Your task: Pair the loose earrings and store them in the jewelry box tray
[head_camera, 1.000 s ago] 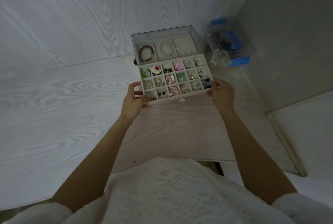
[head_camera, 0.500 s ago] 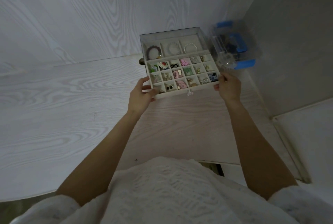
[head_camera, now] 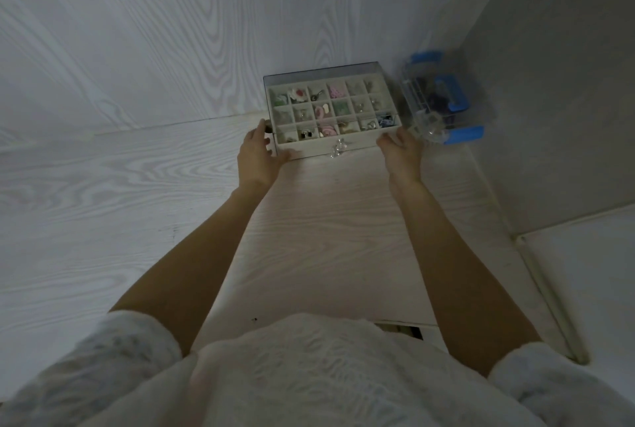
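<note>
We are resting our relaxed left hand (head_camera: 258, 155) and right hand (head_camera: 401, 151) against the front corners of the jewelry box tray (head_camera: 357, 149), sitting near the worktop's (head_camera: 137, 206) back right corner, beside a blue-clipped clear container (head_camera: 441, 100)

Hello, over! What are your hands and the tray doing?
Both hands, left and right, on tray front corners. Tray nearly inside box. Nothing blocking.
</note>
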`<state>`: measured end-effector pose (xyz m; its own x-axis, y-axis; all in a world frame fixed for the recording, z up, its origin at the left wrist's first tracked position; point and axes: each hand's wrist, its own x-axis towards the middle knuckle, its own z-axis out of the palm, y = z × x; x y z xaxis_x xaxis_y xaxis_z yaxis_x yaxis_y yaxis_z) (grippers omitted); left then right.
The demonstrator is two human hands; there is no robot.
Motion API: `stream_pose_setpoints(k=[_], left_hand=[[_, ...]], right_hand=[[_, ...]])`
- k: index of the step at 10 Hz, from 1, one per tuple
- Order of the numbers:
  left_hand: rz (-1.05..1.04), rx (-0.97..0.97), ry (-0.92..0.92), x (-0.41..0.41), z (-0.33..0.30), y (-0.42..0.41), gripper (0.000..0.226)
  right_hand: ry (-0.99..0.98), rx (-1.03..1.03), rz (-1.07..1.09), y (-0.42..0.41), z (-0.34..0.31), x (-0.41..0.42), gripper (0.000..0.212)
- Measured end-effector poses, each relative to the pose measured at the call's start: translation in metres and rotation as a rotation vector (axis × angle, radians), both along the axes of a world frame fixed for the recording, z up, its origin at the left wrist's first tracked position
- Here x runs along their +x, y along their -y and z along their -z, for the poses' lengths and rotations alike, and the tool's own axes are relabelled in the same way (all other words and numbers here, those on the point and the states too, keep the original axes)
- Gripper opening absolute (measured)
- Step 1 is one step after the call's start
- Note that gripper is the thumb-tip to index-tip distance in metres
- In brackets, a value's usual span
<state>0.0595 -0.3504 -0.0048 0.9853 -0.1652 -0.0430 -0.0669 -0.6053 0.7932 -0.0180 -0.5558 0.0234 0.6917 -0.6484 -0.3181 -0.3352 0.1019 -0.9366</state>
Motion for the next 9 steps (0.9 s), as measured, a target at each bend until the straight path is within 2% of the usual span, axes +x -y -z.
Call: stream_pose_setpoints(k=[1, 2, 4, 6, 7, 8, 9], left_hand=[[0.008, -0.046, 0.009, 0.01, -0.001, 0.003, 0.044], [-0.02, -0.049, 0.023, 0.013, -0.002, 0.005, 0.031], [0.018, 0.009, 0.055, 0.014, -0.002, 0.022, 0.025], [0.029, 0.029, 0.009, 0.016, -0.006, 0.029, 0.028], [0.051, 0.062, -0.063, 0.019, -0.011, 0.026, 0.033], [0.003, 0.014, -0.078, 0.008, -0.023, 0.016, 0.037], [-0.112, -0.083, 0.019, -0.006, -0.03, 0.007, 0.032]], right_hand=[[-0.006, 0.109, -0.03, -0.002, -0.001, 0.01, 0.057], [-0.032, 0.133, -0.098, -0.005, -0.004, 0.019, 0.064], [-0.02, 0.134, -0.106, -0.002, -0.01, 0.022, 0.064], [-0.091, 0.095, -0.233, 0.017, -0.005, 0.014, 0.08], [-0.153, -0.037, -0.267, 0.02, -0.009, 0.01, 0.074], [-0.143, -0.237, -0.249, 0.015, -0.02, 0.004, 0.056], [-0.024, -0.532, -0.144, 0.005, -0.028, -0.005, 0.034]])
